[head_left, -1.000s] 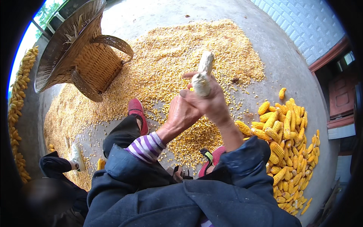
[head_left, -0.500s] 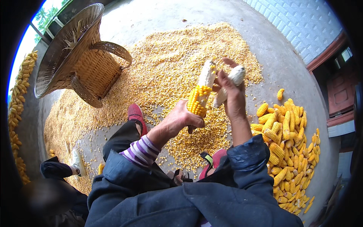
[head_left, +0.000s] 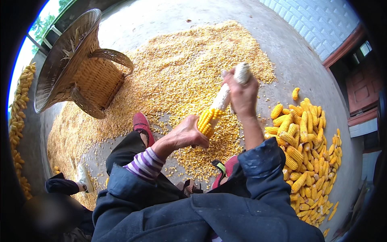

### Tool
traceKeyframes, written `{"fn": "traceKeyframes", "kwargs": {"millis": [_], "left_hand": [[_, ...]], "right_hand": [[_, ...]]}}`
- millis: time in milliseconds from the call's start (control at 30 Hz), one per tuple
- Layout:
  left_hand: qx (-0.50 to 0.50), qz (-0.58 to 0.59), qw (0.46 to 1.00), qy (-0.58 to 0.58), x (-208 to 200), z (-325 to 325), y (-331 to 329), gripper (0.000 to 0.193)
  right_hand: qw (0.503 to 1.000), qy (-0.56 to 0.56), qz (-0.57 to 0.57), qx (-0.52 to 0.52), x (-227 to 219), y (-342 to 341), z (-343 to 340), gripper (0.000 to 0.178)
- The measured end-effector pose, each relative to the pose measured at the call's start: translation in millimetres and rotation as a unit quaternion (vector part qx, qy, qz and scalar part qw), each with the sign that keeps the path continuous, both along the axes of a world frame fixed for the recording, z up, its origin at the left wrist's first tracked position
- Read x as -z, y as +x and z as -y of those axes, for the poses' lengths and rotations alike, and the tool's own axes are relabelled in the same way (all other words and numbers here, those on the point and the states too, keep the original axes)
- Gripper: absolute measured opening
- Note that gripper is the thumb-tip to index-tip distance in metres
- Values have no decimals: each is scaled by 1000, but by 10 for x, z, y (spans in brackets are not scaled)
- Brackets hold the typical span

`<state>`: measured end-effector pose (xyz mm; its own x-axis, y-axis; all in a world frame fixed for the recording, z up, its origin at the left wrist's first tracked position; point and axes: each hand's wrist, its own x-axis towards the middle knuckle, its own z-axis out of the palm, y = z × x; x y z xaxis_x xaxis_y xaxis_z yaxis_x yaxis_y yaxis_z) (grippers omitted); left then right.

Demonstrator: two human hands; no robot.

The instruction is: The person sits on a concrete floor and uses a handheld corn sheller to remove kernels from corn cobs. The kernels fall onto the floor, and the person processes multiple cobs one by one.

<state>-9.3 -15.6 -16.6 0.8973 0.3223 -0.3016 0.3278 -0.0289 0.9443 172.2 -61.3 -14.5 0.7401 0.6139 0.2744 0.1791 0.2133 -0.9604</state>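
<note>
My left hand [head_left: 186, 132] is wrapped round the near end of a corn ear [head_left: 208, 119]. Yellow kernels cover that ear's lower part, while its far part is stripped to white. In my right hand [head_left: 244, 93] is a bare white corn cob [head_left: 242, 71], its rounded end sticking out past the fingers. The right fist meets the far, stripped end of the ear, partly hiding it. Below both hands lies a wide spread of loose corn kernels [head_left: 181, 60] on the concrete floor.
A woven basket with a flared rim [head_left: 98, 82] lies tipped at the left on the kernels. To the right is a heap of unshelled corn ears [head_left: 302, 149]. More ears [head_left: 18, 125] line the left edge. Another person's shoe [head_left: 84, 177] shows at lower left.
My right hand has closed in on the ear's far end, where before the bare cob was held apart from it. My left hand has shifted slightly down and left.
</note>
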Motion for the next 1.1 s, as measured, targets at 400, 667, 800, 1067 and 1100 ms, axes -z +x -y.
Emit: {"fn": "traceKeyframes", "kwargs": {"millis": [400,667,800,1067,1100], "left_hand": [[-63,-2,998,23,-50,-23,-1,29],[-150,-21,898,412,218,108,37,21],[-19,-2,998,55,60,104,43,24],[-121,-34,990,68,-37,4,42,24],[-142,-35,979,143,-28,-12,36,24]], "right_hand": [[946,37,-280,-157,-215,104,181,39],[983,1,-166,-75,-27,-88,-11,23],[982,92,-166,23,177,48,-72,19],[946,62,-293,-128,23,71,50,41],[937,42,-301,-172,-33,32,83,39]]}}
